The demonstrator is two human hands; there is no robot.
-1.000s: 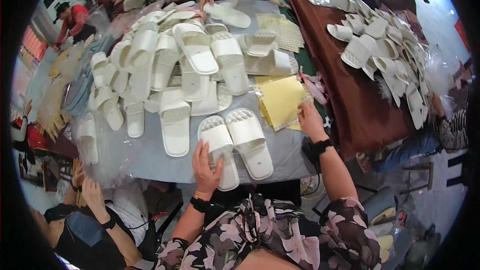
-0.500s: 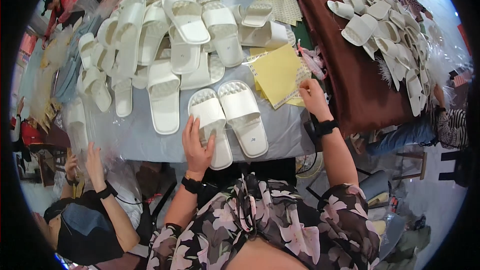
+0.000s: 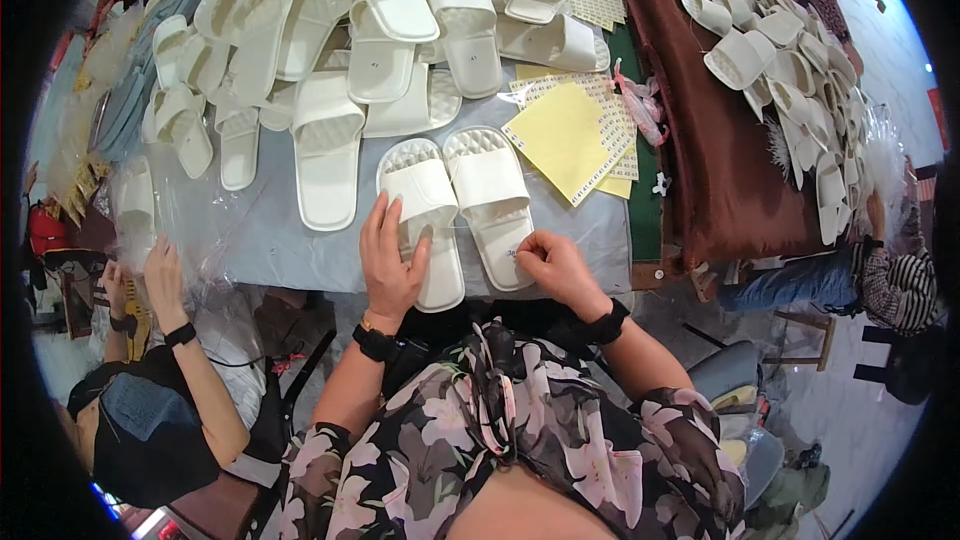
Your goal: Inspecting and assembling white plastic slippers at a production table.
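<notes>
A pair of white slippers lies side by side near the table's front edge, toes away from me. My left hand (image 3: pixel 393 258) rests on the left slipper (image 3: pixel 440 282), fingers stretched along its strap and thumb spread over the insole. At the heel of the right slipper (image 3: pixel 503 256), my right hand (image 3: pixel 553 265) is closed in a pinch beside a small dark mark. Whatever is between those fingertips is too small to make out. Beyond this pair lie yellow sticker sheets (image 3: pixel 570 130), overlapping, with rows of small printed labels.
A heap of white slippers (image 3: pixel 330 155) covers the back left of the grey-covered table (image 3: pixel 285 258). More slippers (image 3: pixel 790 90) are piled on a brown-covered table (image 3: pixel 700 170) at right. A co-worker's hands (image 3: pixel 163 275) handle clear plastic at left. A stool (image 3: pixel 805 340) stands at right.
My right hand has moved from the sticker sheets down and left to the right slipper's heel. My left hand stays on the left slipper. The whole view has shifted slightly.
</notes>
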